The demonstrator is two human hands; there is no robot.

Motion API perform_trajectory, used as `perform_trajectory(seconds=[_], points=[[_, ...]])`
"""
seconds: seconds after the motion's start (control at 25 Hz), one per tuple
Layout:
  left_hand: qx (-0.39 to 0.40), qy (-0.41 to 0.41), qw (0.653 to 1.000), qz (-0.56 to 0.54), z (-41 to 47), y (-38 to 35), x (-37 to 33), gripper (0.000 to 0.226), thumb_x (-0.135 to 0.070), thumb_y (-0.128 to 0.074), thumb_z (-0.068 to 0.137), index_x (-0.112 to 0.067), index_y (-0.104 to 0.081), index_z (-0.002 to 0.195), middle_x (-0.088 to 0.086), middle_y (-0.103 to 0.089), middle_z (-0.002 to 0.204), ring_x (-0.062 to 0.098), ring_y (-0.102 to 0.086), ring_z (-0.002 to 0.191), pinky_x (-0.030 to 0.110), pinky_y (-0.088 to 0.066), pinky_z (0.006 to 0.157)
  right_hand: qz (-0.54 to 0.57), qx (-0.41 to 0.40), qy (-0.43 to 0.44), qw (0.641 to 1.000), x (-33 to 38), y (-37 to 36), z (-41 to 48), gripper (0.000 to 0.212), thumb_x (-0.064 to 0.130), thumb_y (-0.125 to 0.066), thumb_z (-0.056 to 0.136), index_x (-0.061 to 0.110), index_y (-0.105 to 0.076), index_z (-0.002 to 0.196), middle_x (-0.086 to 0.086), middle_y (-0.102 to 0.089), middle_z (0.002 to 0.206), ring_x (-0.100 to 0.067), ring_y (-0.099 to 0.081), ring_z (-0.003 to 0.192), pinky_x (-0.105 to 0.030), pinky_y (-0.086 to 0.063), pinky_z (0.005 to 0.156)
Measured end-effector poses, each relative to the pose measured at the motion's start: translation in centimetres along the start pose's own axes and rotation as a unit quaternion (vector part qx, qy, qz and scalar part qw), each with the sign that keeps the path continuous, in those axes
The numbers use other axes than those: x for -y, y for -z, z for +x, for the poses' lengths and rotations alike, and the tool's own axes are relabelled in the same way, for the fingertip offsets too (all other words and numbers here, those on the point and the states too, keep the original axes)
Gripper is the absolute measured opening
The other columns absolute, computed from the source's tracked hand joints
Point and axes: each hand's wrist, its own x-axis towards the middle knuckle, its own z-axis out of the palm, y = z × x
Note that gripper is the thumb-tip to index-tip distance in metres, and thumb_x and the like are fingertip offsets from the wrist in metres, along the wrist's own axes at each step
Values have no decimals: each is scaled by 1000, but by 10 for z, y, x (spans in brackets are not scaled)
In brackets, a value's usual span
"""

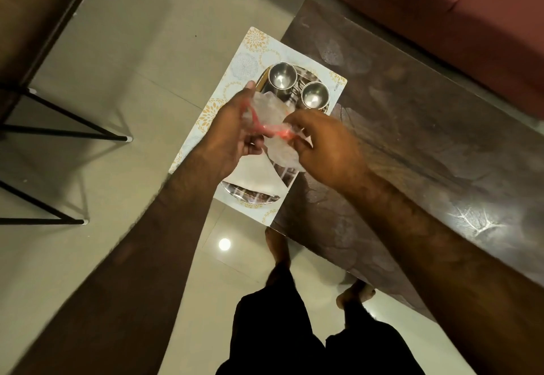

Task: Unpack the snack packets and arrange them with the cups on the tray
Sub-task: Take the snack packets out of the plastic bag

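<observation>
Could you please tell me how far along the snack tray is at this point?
Done: two steel cups stand on the steel tray, which sits on a patterned mat at the table's end. In hand: the left hand and right hand hold a clear plastic bag with a red band above the tray, apparently opening it. Left: no unpacked snack packets are visible on the tray yet.

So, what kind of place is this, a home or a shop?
Most likely a home living room: a reddish sofa behind a low dark wooden table, a tiled floor, and steel cups on a tray set for serving.
</observation>
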Motion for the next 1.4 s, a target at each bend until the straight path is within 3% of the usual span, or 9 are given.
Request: perform_trajectory(seconds=[0.12, 0.24, 0.48, 0.68, 0.76, 0.92, 1.08, 1.28, 1.4], points=[[35, -41, 996, -76, -6, 5, 0, 65, -59, -52, 94, -8, -57, 135, 19, -74, 100, 29, -68, 83, 41, -57, 76, 72, -7, -54, 996, -1, 15, 6, 21, 22, -62, 100, 26, -71, 119, 13, -73, 104, -13, -69, 95, -43, -60, 90], [39, -80, 996, 10, -13, -6, 4, 47, -36, -68, 89, -13, -60, 129, 12, -72, 119, 28, -71, 105, 51, -59, 93, 218, 15, -91, 971, 6, 27, 9, 28, 15, -64, 97, 23, -68, 123, 8, -77, 107, -14, -75, 101, -46, -62, 94], [7, -175, 970, 170, -18, -26, 3, 25, -12, -75, 89, -6, -60, 108, 7, -71, 105, 22, -72, 99, 41, -62, 71, 273, 45, -119, 954, 20, 32, 10, 24, 46, -59, 96, 30, -66, 112, 13, -75, 99, -7, -73, 93, -40, -63, 82], [-23, -116, 990, 82, -14, -8, 0, 6, -8, -68, 85, -13, -69, 89, 7, -78, 103, 28, -74, 101, 48, -62, 82, 235, -64, -166, 956, 11, 43, 16, 27, 25, -51, 108, 12, -73, 99, -6, -76, 99, -26, -73, 96, -53, -60, 90], [-96, -137, 983, 72, -13, -2, -3, 19, -1, -61, 84, -18, -66, 80, 9, -76, 100, 24, -71, 93, 42, -57, 78, 244, -94, -191, 946, 4, 52, 15, 24, 23, -49, 107, 13, -70, 100, -5, -77, 98, -23, -75, 92, -52, -63, 85], [-161, -259, 934, 185, -19, 3, 0, 34, 5, -43, 82, -21, -46, 105, 13, -71, 106, 28, -71, 93, 45, -58, 81, 240, -131, -183, 944, -1, 61, 8, 11, 16, -53, 106, 12, -63, 110, -6, -76, 97, -18, -77, 80, -41, -66, 72], [-134, -411, 789, 436, -32, 3, -3, 40, 2, -35, 74, -16, -54, 104, 3, -61, 114, 29, -64, 92, 47, -54, 75, 232, -178, -165, 942, 2, 67, 4, 9, 14, -57, 105, 13, -58, 114, -7, -73, 96, -19, -74, 78, -26, -61, 59], [-187, -295, 802, 485, -35, -12, -11, 32, -41, -45, 95, -24, -72, 102, 1, -70, 108, 24, -64, 95, 38, -51, 80, 177, -120, -67, 974, 10, 69, -4, 21, 8, -57, 100, 26, -68, 102, 20, -62, 85, 3, -59, 71, -17, -53, 66], [-226, -227, 733, 600, -36, -14, -22, 32, -31, -66, 88, -22, -67, 119, 6, -63, 118, 30, -60, 108, 45, -51, 82, 94, -90, -59, 990, 11, 72, -7, 28, 12, -55, 98, 28, -76, 109, 17, -65, 97, 1, -59, 81, -23, -53, 74]])
